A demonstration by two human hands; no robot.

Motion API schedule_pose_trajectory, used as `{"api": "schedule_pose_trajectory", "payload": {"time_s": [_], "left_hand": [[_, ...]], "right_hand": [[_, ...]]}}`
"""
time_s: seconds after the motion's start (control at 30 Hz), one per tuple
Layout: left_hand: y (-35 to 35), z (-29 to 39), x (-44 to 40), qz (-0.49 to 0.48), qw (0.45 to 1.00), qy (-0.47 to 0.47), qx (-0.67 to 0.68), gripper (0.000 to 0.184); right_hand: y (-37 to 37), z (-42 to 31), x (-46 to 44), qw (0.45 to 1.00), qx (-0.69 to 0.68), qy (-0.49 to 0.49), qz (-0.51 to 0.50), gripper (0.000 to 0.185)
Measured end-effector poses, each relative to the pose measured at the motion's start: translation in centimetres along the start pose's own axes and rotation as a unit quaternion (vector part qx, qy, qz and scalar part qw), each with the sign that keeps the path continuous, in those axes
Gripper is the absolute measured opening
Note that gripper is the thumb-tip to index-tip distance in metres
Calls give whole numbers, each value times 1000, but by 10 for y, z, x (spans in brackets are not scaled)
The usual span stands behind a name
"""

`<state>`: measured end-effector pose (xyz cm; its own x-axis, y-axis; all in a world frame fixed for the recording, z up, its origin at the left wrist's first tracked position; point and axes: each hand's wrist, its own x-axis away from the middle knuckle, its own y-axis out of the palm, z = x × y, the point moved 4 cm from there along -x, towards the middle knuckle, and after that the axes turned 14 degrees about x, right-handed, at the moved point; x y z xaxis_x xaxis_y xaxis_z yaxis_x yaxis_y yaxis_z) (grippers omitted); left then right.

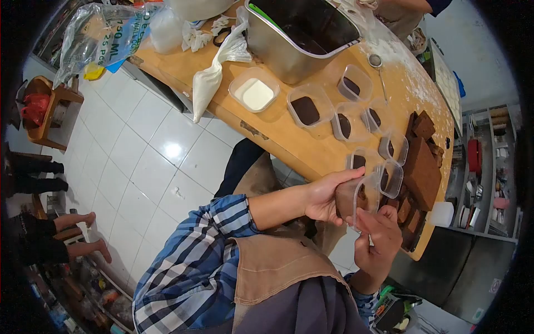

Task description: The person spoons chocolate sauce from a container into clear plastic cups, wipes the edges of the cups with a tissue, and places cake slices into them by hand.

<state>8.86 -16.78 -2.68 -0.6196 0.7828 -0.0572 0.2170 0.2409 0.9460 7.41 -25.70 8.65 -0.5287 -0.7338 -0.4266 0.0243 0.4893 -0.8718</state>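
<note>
Between my two hands, in front of the apron, is a clear plastic container with brown cake inside, tilted on its side. My left hand wraps round its base and wall. Fingers of my right hand are bent and pressed at its near rim; their tips are partly hidden. Just past my hands, more clear tubs with dark brown pieces stand on the table, among them one tub close to the held container. A tub of white cream sits farther left.
A filled piping bag hangs over the edge of the wooden table. Behind stands a deep metal pan with a green-handled tool. Chocolate cake blocks and a small sieve lie to the right. Another person stands across the table.
</note>
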Motion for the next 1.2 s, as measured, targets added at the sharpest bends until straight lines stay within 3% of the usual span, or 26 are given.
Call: {"api": "schedule_pose_trajectory", "payload": {"time_s": [0.6, 0.7, 0.8, 0.9, 1.2], "left_hand": [[-4, 3, -1, 39, 998, 3, -41, 69], [-1, 4, -1, -9, 1000, -13, 3, 71], [-4, 8, -1, -66, 997, 19, -22, 67], [2, 2, 6, -73, 994, 81, -32, 60], [-11, -4, 13, -108, 976, 175, -66, 80]], "right_hand": [[6, 4, 0, 999, -8, 24, -45, 44], [3, 5, 2, 999, -22, 28, -5, 41], [-15, 14, 15, 973, -69, 153, 157, 35], [-22, 15, 17, 950, -67, 198, 233, 28], [-10, 5, 14, 977, 87, 160, 110, 33]]}}
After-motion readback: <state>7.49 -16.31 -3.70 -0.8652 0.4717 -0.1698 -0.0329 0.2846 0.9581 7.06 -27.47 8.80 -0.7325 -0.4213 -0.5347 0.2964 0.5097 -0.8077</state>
